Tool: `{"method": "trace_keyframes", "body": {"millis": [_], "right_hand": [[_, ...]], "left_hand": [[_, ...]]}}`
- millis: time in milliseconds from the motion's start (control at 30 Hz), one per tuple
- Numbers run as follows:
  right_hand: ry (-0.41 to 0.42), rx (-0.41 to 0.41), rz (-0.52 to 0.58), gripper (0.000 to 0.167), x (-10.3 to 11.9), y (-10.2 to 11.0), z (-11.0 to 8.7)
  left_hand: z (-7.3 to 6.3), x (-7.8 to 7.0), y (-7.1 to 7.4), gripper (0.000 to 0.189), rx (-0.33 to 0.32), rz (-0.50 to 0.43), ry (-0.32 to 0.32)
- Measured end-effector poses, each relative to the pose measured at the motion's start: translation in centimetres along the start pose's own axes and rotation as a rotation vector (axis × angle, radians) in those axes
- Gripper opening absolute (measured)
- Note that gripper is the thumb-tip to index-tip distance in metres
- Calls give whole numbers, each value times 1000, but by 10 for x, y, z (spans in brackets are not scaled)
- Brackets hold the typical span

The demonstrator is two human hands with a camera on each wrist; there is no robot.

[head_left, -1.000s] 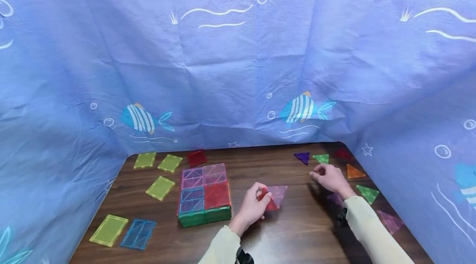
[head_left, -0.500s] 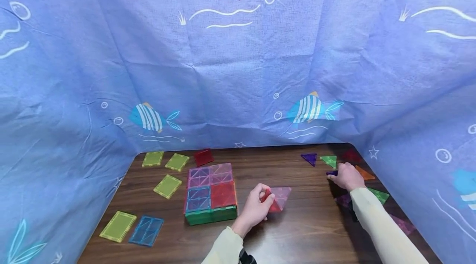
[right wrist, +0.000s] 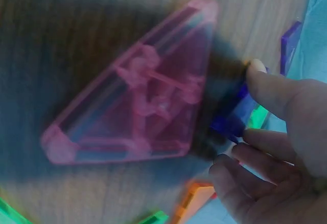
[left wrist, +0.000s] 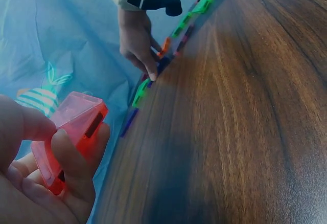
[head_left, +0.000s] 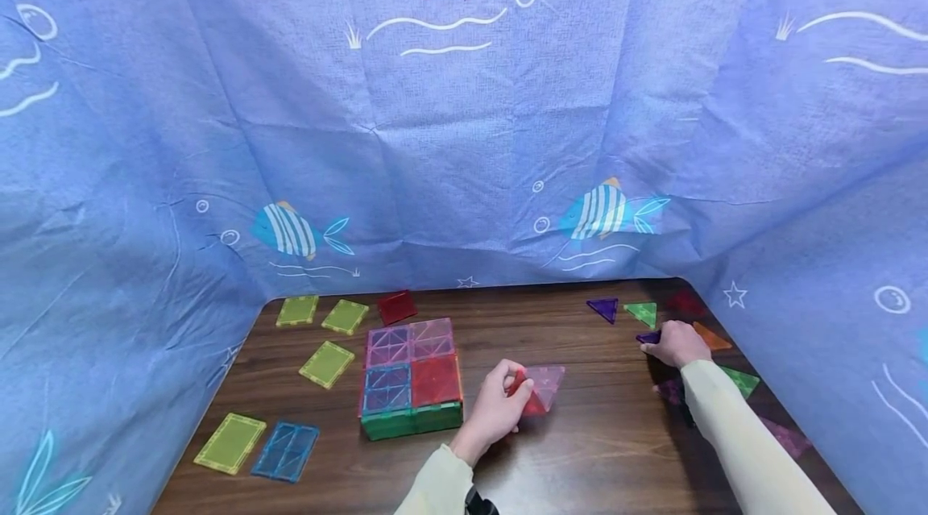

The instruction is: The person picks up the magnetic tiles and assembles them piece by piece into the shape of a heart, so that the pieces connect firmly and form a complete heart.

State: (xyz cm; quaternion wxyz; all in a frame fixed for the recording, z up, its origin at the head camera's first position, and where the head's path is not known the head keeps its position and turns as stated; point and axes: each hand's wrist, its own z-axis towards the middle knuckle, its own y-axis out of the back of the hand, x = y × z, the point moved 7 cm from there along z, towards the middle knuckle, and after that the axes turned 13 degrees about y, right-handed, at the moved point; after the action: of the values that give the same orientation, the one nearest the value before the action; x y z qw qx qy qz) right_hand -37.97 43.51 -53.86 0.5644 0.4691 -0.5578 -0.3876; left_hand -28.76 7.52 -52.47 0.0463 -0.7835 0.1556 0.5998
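My left hand (head_left: 496, 410) grips a piece of joined triangular magnetic tiles, red and pink (head_left: 547, 386), held up over the table. In the left wrist view, thumb and fingers wrap around this red-pink piece (left wrist: 71, 127). Over on the right, my right hand (head_left: 677, 344) pinches a small dark purple triangle tile (head_left: 648, 337) by the tabletop. The right wrist view has that purple tile (right wrist: 235, 112) between thumb and fingertips. A pink triangle tile (right wrist: 153, 93) looms large beside it there. Left of my left hand stands a low box of tiles (head_left: 409, 421), green-sided with purple, pink, blue and red squares on top.
Loose triangle tiles line the right side: purple (head_left: 603, 309), green (head_left: 642, 313), red (head_left: 685, 302), orange (head_left: 712, 336) and more. Yellow square tiles (head_left: 327, 363), a red square (head_left: 396, 307) and a blue tile (head_left: 286, 450) lie left. A blue curtain (head_left: 464, 128) encloses the table.
My right hand has moved right and down to the purple triangle tile and taken hold of it. The left hand keeps its red-pink piece almost still. The head view has shifted slightly.
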Motion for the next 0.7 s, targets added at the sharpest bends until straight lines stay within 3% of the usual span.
{"method": "trace_keyframes", "body": {"millis": [233,533,700], "right_hand": [[11,3,-12,43,-4,-3,-3],[222,-69,-158,28,10,-12,-9],[266,-92,-193,26,14,-13,-12]], "left_hand": [[0,1,0,13,-13,-2,-1],[-1,5,-2,13,-6,-9,15],[1,8,-1,13,-12,-5,5]]}}
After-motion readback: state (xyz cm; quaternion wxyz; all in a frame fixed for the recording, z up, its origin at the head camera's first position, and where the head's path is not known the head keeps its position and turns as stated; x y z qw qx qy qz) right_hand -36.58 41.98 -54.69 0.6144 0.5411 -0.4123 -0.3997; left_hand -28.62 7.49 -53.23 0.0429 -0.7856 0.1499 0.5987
